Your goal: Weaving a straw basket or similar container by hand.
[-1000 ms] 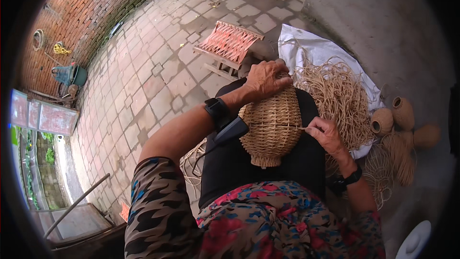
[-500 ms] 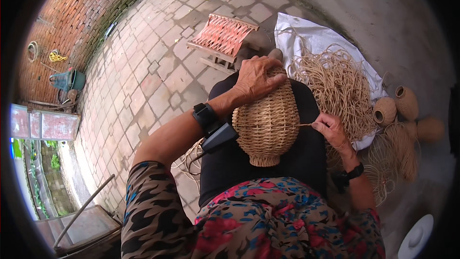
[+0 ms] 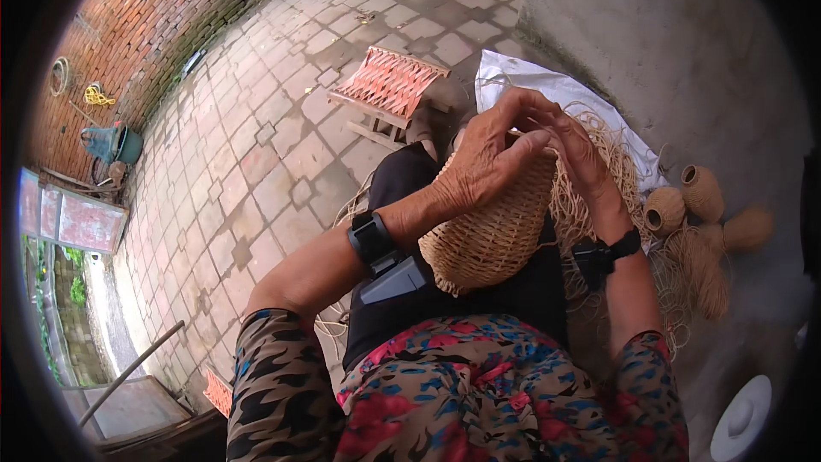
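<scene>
**pal:** ok you're on the remote end, so what's the head cam giving you?

**me:** I've got a tan woven basket (image 3: 496,244) in the person's lap, tilted over the dark trousers (image 3: 402,184), between the two forearms. The far end of it is up under both hands

**pal:** and the grip?

**me:** left hand (image 3: 492,154) is arched over that far end, thumb apart from the fingers and pointing across to the right. Right hand (image 3: 584,158) curls in from the other side, and its fingers come up to the left hand's fingers. Honestly I can't tell if either one is pinching anything, since the fingertips overlap and hide the spot from me

**pal:** fair enough, what's around it?

**me:** just beyond the right hand there's a messy heap of tan cord (image 3: 634,180) on a white sheet (image 3: 505,68). Right of that I see a few small woven pots (image 3: 664,210), with a bundle of strands (image 3: 703,274) lying next to them. Ahead and to the left, on the paving (image 3: 256,162), stands a low stool (image 3: 393,83) with a pink woven seat. Far left, a teal bucket (image 3: 130,145) is near a brick wall (image 3: 162,17). Lower right has something white and rounded (image 3: 742,417), and I can't make out what it is
</scene>
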`<action>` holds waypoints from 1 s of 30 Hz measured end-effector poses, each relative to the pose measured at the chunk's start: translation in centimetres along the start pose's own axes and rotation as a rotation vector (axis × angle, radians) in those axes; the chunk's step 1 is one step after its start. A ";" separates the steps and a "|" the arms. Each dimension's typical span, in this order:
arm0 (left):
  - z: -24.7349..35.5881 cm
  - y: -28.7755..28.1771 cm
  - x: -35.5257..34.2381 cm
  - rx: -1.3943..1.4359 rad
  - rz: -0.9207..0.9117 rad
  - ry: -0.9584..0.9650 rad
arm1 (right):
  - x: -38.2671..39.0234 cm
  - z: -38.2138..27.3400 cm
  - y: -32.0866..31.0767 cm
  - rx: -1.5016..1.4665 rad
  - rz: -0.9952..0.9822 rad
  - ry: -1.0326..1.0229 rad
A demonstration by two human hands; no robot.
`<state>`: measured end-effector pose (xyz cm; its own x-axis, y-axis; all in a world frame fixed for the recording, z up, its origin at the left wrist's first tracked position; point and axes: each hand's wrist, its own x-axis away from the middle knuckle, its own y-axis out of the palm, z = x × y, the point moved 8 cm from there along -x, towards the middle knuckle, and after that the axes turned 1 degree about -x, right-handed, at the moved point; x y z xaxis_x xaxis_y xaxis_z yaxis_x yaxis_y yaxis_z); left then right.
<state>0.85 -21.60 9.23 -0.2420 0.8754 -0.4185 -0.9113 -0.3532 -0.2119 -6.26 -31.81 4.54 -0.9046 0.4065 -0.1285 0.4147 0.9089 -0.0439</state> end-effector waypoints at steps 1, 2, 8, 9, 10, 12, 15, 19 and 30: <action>-0.2 0.0 0.1 0.261 0.011 -0.052 | -0.1 -0.8 0.3 0.008 -0.018 -0.002; -0.4 -0.1 0.4 0.524 0.022 -0.100 | 0.1 -1.2 0.9 0.102 -0.101 0.013; -4.9 -8.8 8.2 0.134 0.424 -0.222 | 3.3 -2.3 -1.0 0.268 0.008 -0.067; -6.3 -8.6 10.5 0.075 0.387 -0.292 | 3.6 -1.4 -1.9 0.200 0.024 -0.068; -7.2 -8.1 12.8 0.014 0.355 -0.364 | 3.8 -0.2 -2.6 0.133 0.065 -0.034; -7.0 -5.6 14.9 -0.005 0.182 -0.347 | 4.5 1.3 -3.6 0.087 0.112 0.004; -5.3 -2.7 15.2 -0.069 0.083 -0.297 | 5.2 2.7 -5.2 -0.064 0.167 0.068; -3.5 -2.4 14.8 -0.260 0.154 -0.170 | 5.5 3.2 -5.8 -0.100 0.132 0.112; -3.9 -2.3 14.3 -0.119 0.178 -0.178 | 5.2 2.9 -3.4 -0.049 0.192 0.112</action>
<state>0.83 -9.58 0.31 -0.4592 0.8365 -0.2991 -0.8060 -0.5339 -0.2556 -12.11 -33.03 1.18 -0.8159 0.5779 -0.0187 0.5776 0.8161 0.0196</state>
